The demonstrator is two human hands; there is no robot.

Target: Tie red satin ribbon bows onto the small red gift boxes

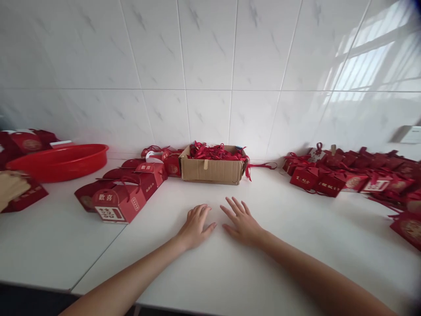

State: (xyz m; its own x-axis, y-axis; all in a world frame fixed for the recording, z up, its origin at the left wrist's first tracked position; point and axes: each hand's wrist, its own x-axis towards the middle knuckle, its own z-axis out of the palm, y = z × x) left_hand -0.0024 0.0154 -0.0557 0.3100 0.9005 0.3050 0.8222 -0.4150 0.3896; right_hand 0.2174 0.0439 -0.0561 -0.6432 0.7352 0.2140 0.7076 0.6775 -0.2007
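Fingers of the left hand [193, 228] curve loosely, thumb held apart; those of the right hand [244, 223] fan out nearly straight – both hands open, grasping nothing. The thumbs point toward each other across a narrow gap. Whether the hands touch the white table [217, 281] or hover just above it, I cannot tell. Bare forearms [141, 272] slant apart toward the bottom of the view. Beyond the fingertips, near a tiled wall [208, 52], sits a cardboard box [212, 172] heaped with red ribbons [217, 153]. Red gift boxes [133, 204] stand to its left – then a red basin [66, 169]; ribbon-tied boxes [304, 177] crowd the right.
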